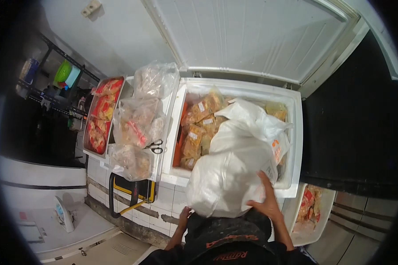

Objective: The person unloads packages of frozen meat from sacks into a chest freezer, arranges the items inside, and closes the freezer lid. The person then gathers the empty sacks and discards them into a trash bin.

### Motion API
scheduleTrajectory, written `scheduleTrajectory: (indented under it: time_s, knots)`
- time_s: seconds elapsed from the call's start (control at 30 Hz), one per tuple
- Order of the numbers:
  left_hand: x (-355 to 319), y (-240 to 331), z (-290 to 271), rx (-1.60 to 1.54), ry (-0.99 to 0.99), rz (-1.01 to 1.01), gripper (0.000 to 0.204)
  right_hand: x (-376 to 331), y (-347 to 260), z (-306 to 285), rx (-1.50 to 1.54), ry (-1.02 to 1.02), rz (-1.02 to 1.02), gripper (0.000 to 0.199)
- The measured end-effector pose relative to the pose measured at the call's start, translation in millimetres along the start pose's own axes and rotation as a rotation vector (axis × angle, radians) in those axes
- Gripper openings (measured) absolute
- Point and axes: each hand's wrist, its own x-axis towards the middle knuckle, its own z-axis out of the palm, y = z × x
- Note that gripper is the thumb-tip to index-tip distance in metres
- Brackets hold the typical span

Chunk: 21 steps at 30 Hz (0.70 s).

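A big white plastic sack rests on the near rim of an open white chest freezer, leaning against my body. My right hand presses flat on the sack's right side, fingers spread. Under the sack's lower left corner my left hand grips it from below. A second white bag lies behind the sack inside the freezer. Several yellow packets of food fill the freezer's left part.
The freezer lid stands raised at the back. Left of the freezer lie clear bags of frozen food, black scissors and a metal tray of red packets. A white tub with food stands at the right. A white scale sits lower left.
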Motion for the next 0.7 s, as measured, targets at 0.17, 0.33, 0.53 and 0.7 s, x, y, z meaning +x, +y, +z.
scheduleTrajectory:
  time_s: [0.17, 0.33, 0.53, 0.7]
  knots:
    - [2.9, 8.1, 28.8, -0.001, -0.295, 0.091, 0.056, 78.8, 23.5, 105.8, -0.403, 0.060, 0.102, 0.103]
    - [-16.5, 12.9, 36.7, 0.076, -0.393, 0.229, 0.048, 135.7, 29.7, 114.3, -0.053, 0.207, 0.041, 0.038]
    - [-58.2, 121.4, 89.1, 0.549, 0.036, 0.618, 0.012, 125.4, -95.9, 11.5, 0.050, 0.584, -0.199, 0.017]
    - [-105.7, 280.6, 186.0, 0.418, 0.089, 1.121, 0.023, 94.0, -136.8, -32.3, 0.020, 0.651, -0.456, 0.020]
